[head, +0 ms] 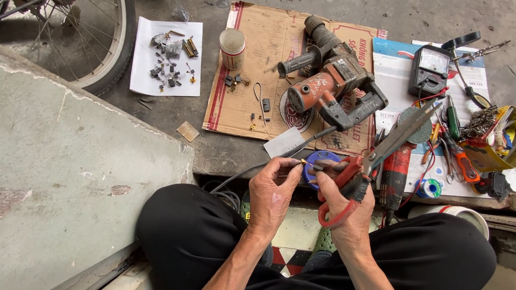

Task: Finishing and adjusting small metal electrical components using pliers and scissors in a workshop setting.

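My left hand [273, 193] pinches the end of a dark power cord [242, 174] with a small brass terminal at my fingertips. My right hand [344, 196] grips red-handled scissors [376, 156], blades pointing up and right, while its fingers also touch the cord end. The cord runs back to a worn orange and grey rotary hammer drill [328, 80] lying on a flattened cardboard sheet [258, 80]. A blue round object [317, 161] sits just behind my fingers.
A white paper [148, 75] with several small parts lies at the back left, beside a bicycle wheel [102, 48]. A cylindrical can [233, 48] stands on the cardboard. A multimeter [430, 67], pliers, screwdrivers and a solder spool [429, 188] crowd the right. A concrete slab [80, 177] is left.
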